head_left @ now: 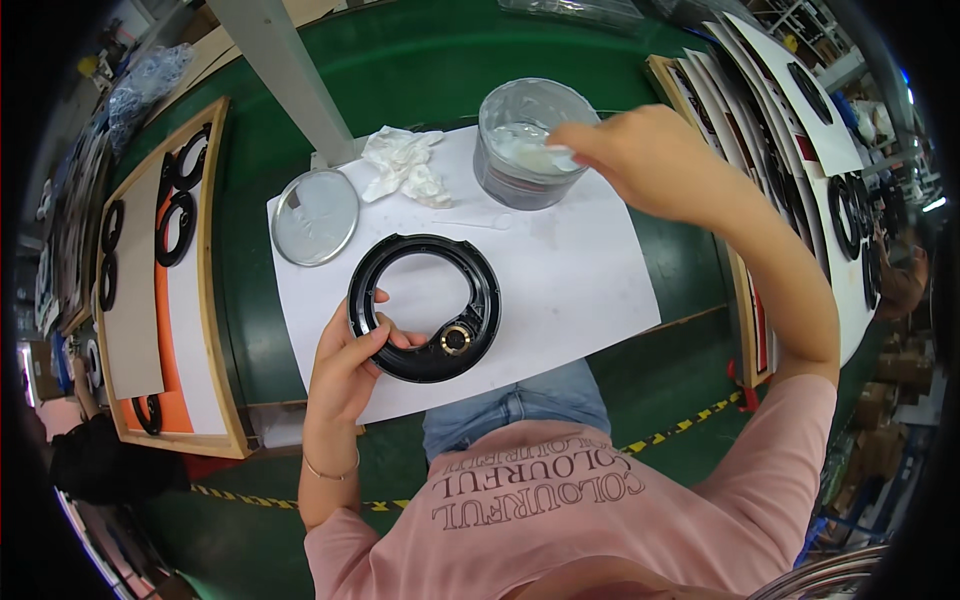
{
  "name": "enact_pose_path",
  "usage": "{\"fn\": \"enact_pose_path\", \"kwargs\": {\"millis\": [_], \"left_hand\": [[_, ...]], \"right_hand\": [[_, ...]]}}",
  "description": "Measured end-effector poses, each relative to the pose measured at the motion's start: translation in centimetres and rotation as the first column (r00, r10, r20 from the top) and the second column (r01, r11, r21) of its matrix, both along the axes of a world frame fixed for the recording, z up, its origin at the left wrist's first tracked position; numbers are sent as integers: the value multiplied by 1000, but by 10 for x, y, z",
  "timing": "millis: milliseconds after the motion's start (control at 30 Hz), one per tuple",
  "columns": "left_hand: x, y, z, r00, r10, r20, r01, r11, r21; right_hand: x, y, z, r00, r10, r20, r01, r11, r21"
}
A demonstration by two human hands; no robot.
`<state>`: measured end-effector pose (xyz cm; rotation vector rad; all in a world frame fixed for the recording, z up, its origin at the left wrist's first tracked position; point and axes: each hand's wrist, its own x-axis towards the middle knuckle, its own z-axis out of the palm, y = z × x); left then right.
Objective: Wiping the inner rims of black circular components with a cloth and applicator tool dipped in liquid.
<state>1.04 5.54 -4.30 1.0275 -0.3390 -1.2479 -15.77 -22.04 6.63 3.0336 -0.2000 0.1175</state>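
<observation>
My left hand (348, 362) grips a black ring-shaped plastic part (486, 285) by its left side, thumb on top and fingers reaching into the opening. A round brass-rimmed piece (456, 340) sits in the ring's lower right. My right hand (640, 155) is closed in a pinch over the right rim of a clear plastic tub (490, 165). What it pinches is a whitish thing, mostly hidden and blurred. Pale, glossy paste (522, 146) lies inside the tub. White paper (570, 270) lies under the tub and the ring.
A round lid (315, 217) and crumpled white tissue (405, 165) lie left of the tub, near a grey post (290, 75). Wooden-framed trays flank me: the left tray (222, 300) holds black rings, the right tray (740, 310) stacked sheets. The tabletop (420, 60) is green.
</observation>
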Motion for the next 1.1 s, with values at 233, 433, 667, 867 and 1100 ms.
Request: {"fn": "enact_pose_path", "kwargs": {"millis": [233, 433, 667, 867, 1100], "left_hand": [[7, 2, -6, 999, 31, -44, -32, 999, -23], [-6, -6, -13, 999, 9, -38, -9, 1000, 7], [-5, 0, -18, 999, 12, -46, -11, 1000, 23], [1, 5, -20, 995, 83, -46, -83, 997, 0], [-6, 3, -20, 995, 57, -76, -59, 998, -17]], "right_hand": [[-21, -17, 47, 980, -117, 161, 88, 980, 181], [35, -57, 20, 974, -227, 6, 220, 950, 221], [89, -69, 5, 943, -46, -329, 134, 959, 250], [95, -90, 23, 906, -105, -410, 292, 857, 425], [46, -85, 29, 970, -27, -242, 108, 939, 326]]}}
